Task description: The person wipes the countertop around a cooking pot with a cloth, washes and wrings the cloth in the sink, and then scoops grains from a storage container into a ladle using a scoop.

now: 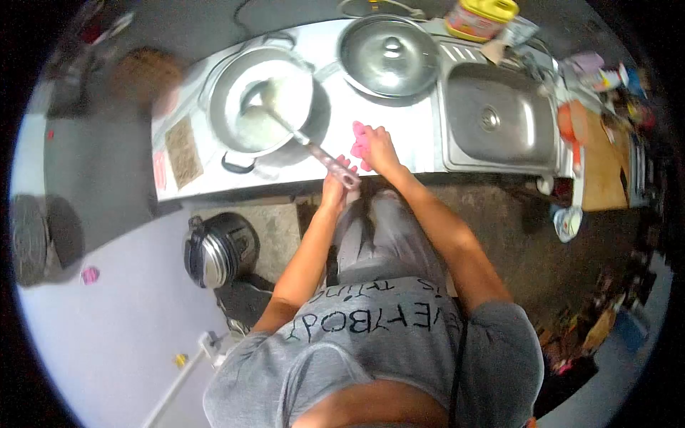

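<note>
My right hand (380, 148) is closed on a crumpled pink cloth (359, 140) over the front part of the white counter (335, 107). Just left of it, my left hand (335, 187) is under the handle end of a ladle (330, 162); its fingers are partly hidden by the handle, and whether they grip it cannot be made out. The ladle's bowl rests inside a large metal pot (230, 107) with pale contents. Behind my hands lies a round metal lid (389, 57) with a knob.
A steel sink (499, 118) is on the right, with a yellow container (479, 18) behind it and a wooden board (605, 164) further right. A brown mat (183, 152) lies left of the pot. A metal cooker (220, 250) stands below the counter.
</note>
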Demonstrator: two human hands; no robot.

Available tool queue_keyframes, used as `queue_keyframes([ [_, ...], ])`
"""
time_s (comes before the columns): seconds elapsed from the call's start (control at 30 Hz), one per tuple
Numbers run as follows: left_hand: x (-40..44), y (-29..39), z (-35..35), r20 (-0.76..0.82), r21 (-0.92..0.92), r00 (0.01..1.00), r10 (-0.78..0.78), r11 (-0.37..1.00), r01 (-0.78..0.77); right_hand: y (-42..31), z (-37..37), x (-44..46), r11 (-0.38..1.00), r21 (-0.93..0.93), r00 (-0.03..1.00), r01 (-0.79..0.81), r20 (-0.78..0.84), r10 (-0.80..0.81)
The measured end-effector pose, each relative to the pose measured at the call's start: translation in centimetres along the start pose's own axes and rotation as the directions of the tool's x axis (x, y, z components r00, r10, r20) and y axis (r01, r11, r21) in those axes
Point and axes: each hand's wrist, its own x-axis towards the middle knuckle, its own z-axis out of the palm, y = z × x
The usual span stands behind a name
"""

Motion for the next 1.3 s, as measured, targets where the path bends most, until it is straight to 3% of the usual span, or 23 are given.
queue_keyframes([
  [0.07,-0.1,-2.1,1.8,0.231,-0.011,0.973,0.0,1.0,0.003,2.9,-1.7,-0.4,0.842,0.434,0.942,-0.322,0.061,0.329],
  [0.1,-1.5,-1.4,5.4,0.215,0.125,0.975,-0.059,0.992,0.033,4.8,-2.4,-1.1,0.839,0.428,0.935,-0.336,0.044,0.352],
  [0.2,-2.8,-2.4,12.5,0.315,0.154,0.939,-0.14,0.983,0.095,9.0,-7.2,-3.9,0.299,0.927,0.909,-0.227,0.092,0.406],
  [0.23,-2.9,-2.9,14.9,0.359,0.228,0.925,-0.127,0.973,0.045,9.6,-10.2,-4.5,0.27,0.917,0.883,-0.295,0.154,0.443],
  [0.3,-2.2,-5.3,19.7,0.4,0.22,0.915,-0.052,0.975,-0.041,11.1,-14.7,-5.6,0.414,0.838,0.853,-0.357,0.111,0.51],
  [0.33,-1.0,-6.7,21.5,0.406,0.223,0.913,-0.052,0.974,-0.044,12.0,-16.6,-5.8,0.271,0.912,0.847,-0.307,0.132,0.514],
  [0.37,0.4,-8.3,23.1,0.383,0.271,0.924,-0.021,0.958,-0.091,13.6,-19.2,-6.4,-0.02,0.93,0.79,-0.367,0.323,0.522],
  [0.43,3.1,-10.6,26.4,0.36,0.308,0.933,0.022,0.941,-0.141,18.3,-21.1,-7.6,-0.099,0.962,0.797,-0.254,0.266,0.543],
  [0.5,5.0,-12.2,29.0,0.256,0.328,0.966,0.044,0.936,-0.13,24.6,-21.9,-9.1,-0.067,0.961,0.805,-0.269,0.263,0.532],
  [0.53,5.1,-11.8,31.2,0.185,0.243,0.983,-0.001,0.969,-0.044,27.1,-23.2,-8.8,-0.035,0.961,0.818,-0.273,0.251,0.518],
  [0.57,6.8,-13.0,32.3,0.093,0.166,0.994,-0.059,0.985,0.043,29.4,-24.3,-9.1,-0.109,0.957,0.769,-0.268,0.281,0.573],
  [0.63,8.6,-14.2,34.5,0.1,-0.193,0.984,-0.147,0.968,0.164,34.1,-25.7,-9.6,-0.219,0.968,0.858,-0.121,0.213,0.468],
  [0.67,9.7,-15.0,35.1,0.116,-0.251,0.984,-0.133,0.955,0.159,35.8,-25.4,-9.3,-0.23,0.965,0.856,-0.128,0.224,0.465],
  [0.73,9.5,-15.2,37.1,0.18,-0.331,0.977,-0.114,0.928,0.169,39.9,-23.7,-9.8,0.137,0.947,0.764,-0.29,0.143,0.63],
  [0.9,11.5,-17.1,38.4,0.214,-0.328,0.971,-0.107,0.929,0.174,44.1,-23.4,-7.5,0.296,0.816,0.725,-0.497,0.202,0.658],
  [0.93,12.1,-17.7,38.7,0.245,-0.303,0.962,-0.12,0.933,0.193,45.3,-22.8,-6.5,0.641,0.569,0.791,-0.515,0.027,0.611],
  [0.97,12.7,-18.5,39.1,0.278,-0.279,0.951,-0.134,0.936,0.213,46.5,-22.3,-5.9,0.861,0.208,0.864,-0.464,-0.11,0.492],
  [1.03,13.4,-19.3,39.8,0.302,-0.088,0.952,-0.05,0.993,0.08,45.6,-24.5,-3.5,0.873,0.121,0.865,-0.473,-0.121,0.486],
  [1.1,14.0,-19.7,40.2,0.267,0.132,0.964,-0.007,0.991,-0.029,47.4,-24.5,-0.1,0.948,-0.021,0.9,-0.317,-0.322,0.293],
  [1.13,14.1,-19.4,40.6,0.26,0.125,0.966,0.003,0.991,-0.036,47.5,-25.6,1.8,0.952,-0.022,0.905,-0.305,-0.317,0.283],
  [1.2,13.9,-18.9,41.2,0.264,0.167,0.962,-0.066,0.986,0.022,47.4,-28.0,5.1,0.962,-0.187,0.857,-0.201,-0.509,0.08],
  [1.23,13.7,-18.6,41.5,0.253,0.164,0.965,-0.068,0.986,0.026,46.8,-28.5,5.4,0.963,-0.183,0.863,-0.196,-0.499,0.081],
  [1.3,13.1,-18.1,42.6,0.306,0.172,0.952,-0.02,0.984,-0.035,45.9,-29.0,5.7,0.921,0.359,0.943,-0.148,-0.229,0.241],
])
